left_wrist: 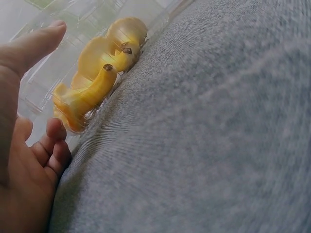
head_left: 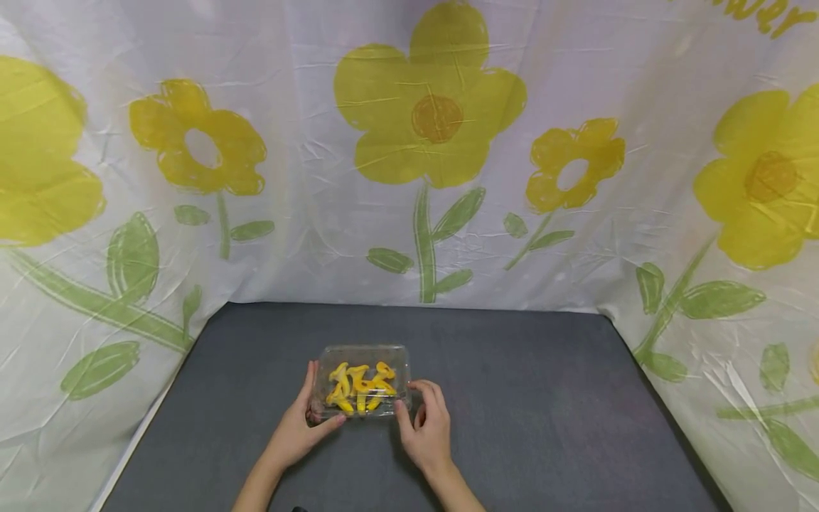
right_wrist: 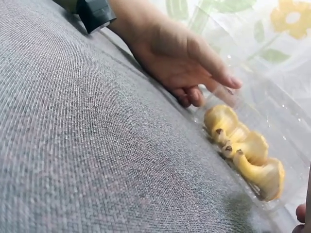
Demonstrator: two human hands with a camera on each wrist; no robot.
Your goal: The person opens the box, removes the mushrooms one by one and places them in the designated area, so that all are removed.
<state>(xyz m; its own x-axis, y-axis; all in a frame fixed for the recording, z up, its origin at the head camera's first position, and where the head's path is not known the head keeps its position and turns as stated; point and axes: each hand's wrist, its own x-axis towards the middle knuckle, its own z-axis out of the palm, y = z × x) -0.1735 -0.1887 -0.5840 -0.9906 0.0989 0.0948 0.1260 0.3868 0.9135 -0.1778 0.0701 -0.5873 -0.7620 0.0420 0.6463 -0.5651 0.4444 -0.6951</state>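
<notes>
A clear plastic box (head_left: 325, 353) sits on the dark cloth surface, a little left of the middle in the head view. Inside it lie several yellow mushrooms (head_left: 358, 387), whose dark stem ends show in the left wrist view. My left hand (head_left: 297, 430) grips the box's left side, thumb along the near edge and fingers up the side. At the right side, my right hand (head_left: 429, 430) holds the box near its front corner between thumb and curled fingers. Only a few fingers (right_wrist: 301, 213) of the right hand show in the right wrist view.
Grey fabric (head_left: 544, 412) covers the tabletop. White curtains (head_left: 307, 213) printed with yellow flowers hang along the back and both sides. A black device (right_wrist: 96, 13) is worn on the left wrist. A small dark object (head_left: 298, 509) peeks in at the bottom edge.
</notes>
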